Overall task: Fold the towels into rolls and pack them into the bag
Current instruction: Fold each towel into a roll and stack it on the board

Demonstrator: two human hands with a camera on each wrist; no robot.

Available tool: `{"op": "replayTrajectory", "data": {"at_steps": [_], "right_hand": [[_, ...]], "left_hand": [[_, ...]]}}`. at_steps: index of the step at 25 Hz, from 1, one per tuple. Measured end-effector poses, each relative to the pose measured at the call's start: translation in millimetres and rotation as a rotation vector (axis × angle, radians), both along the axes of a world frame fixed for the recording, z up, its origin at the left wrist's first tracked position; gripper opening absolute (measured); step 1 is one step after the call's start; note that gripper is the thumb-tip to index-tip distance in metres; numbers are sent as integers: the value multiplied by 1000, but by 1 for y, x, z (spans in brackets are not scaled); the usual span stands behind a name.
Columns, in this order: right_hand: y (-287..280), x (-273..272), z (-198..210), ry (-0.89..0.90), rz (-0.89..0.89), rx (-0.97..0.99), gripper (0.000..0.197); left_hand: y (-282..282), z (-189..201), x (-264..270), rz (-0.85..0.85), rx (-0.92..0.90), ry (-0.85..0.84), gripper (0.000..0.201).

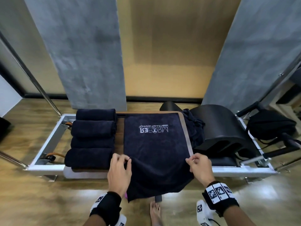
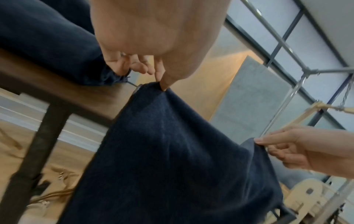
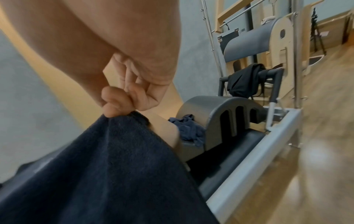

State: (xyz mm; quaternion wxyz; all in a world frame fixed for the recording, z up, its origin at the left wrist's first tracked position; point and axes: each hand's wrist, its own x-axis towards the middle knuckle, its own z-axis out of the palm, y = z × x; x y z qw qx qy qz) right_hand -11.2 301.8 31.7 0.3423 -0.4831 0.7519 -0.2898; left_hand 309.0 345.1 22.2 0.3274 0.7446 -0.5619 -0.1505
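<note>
One metal-framed pilates reformer (image 1: pixel 48 141) fills the middle of the room, and its wooden-topped surface (image 1: pixel 119 137) carries the work. Spread flat across that surface lies one dark navy towel (image 1: pixel 154 144) with white lettering stitched near its far end, its near part hanging over the front edge toward the floor. To the left of it, four rolled towels (image 1: pixel 93 137) of the same navy lie side by side in one row running away from the person, each touching the next. On the right stands one black arched barrel (image 1: pixel 223 128), and between it and the flat towel sits one crumpled heap of dark cloth (image 1: pixel 195 128); how many pieces it holds cannot be told. Farther right, one black bag (image 1: pixel 270 124) rests over the reformer's foot bar. The two hands are well apart, each clamped on the flat towel where it bends over the front edge: the left hand (image 1: pixel 119 170) pinches its left border between thumb and forefinger, and the right hand (image 1: pixel 198 167) pinches its right border the same way. One bare foot (image 1: pixel 155 212) shows on the wooden floor below.
</note>
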Motion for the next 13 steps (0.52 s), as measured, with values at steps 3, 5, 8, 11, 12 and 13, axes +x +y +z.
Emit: {"op": "replayTrajectory", "data": {"at_steps": [3, 5, 8, 11, 12, 13], "right_hand": [[-47, 20, 33, -118, 25, -78, 22], [-81, 36, 51, -193, 71, -113, 22], [-137, 60, 61, -300, 104, -98, 18], [-182, 82, 55, -348, 136, -49, 16], [-191, 88, 51, -356, 139, -36, 15], [-195, 91, 46, -359, 138, -25, 12]], "left_hand": [[-51, 28, -12, 17, -55, 44, 12], [-88, 43, -21, -14, -46, 62, 9], [-143, 56, -33, -30, -7, 78, 8], [-185, 52, -40, -51, 59, 151, 6], [-193, 47, -40, -72, 87, 209, 5], [-196, 42, -39, -94, 119, 259, 14]]}}
